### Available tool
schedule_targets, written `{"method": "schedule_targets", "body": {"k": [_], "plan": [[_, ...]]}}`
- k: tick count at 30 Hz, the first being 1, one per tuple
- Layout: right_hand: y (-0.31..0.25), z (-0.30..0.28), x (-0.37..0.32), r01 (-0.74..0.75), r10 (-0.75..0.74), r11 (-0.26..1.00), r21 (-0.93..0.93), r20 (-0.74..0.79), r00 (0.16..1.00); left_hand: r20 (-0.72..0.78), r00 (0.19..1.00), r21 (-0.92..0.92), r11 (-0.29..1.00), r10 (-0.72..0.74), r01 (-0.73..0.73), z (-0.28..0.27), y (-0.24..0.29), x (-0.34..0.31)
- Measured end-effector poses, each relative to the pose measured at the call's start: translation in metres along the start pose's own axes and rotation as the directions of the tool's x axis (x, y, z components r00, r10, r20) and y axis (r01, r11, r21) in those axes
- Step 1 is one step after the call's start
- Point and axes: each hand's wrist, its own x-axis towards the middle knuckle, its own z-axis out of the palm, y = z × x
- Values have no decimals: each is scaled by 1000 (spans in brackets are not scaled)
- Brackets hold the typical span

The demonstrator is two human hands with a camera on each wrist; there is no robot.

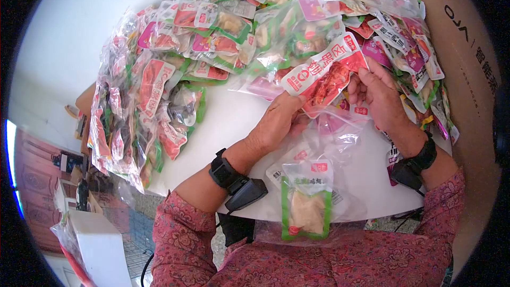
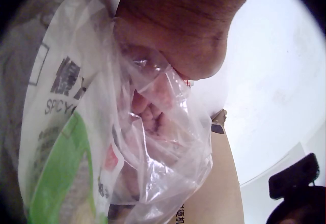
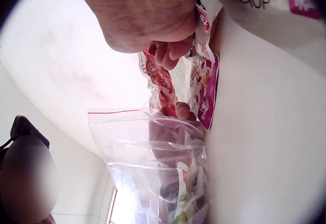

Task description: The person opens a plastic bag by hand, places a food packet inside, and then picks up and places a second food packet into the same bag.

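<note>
A red and white snack packet (image 1: 325,74) slants between the hands in the head view, with red pieces of food showing on it. My right hand (image 1: 378,95) pinches its right end between thumb and fingers. At the packet's lower left end, my left hand (image 1: 279,122) grips the mouth of a clear zip bag (image 1: 340,127), fingertips right at the packet. Through the plastic, its curled fingers (image 2: 147,114) show in the left wrist view. Lower in the bag lies a green-edged packet (image 1: 307,202) with pale food, near the table's front edge.
Bagged snack packets (image 1: 228,26) are heaped across the back of the white table (image 1: 212,127), with more piled at left (image 1: 138,111) and right (image 1: 419,58). A cardboard box (image 1: 462,74) stands along the right side. A white box-like stand (image 1: 101,244) is at lower left.
</note>
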Motion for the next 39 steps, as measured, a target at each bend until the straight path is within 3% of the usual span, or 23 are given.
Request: {"method": "schedule_targets", "body": {"k": [6,8,29,39], "plan": [[-1,2,-1,-4,4,1000,-4,-28,1000,-32,999,95,995,-36,38,5,11,-4],[-2,2,-1,-5,5,1000,-7,-27,1000,36,999,118,993,-3,-1,5,12,-4],[-1,0,-1,2,-2,1000,-23,10,1000,-46,999,53,998,21,-19,14,13,-7],[-2,1,-2,2,-2,1000,-17,6,1000,9,999,46,998,42,-42,8,7,-4]]}}
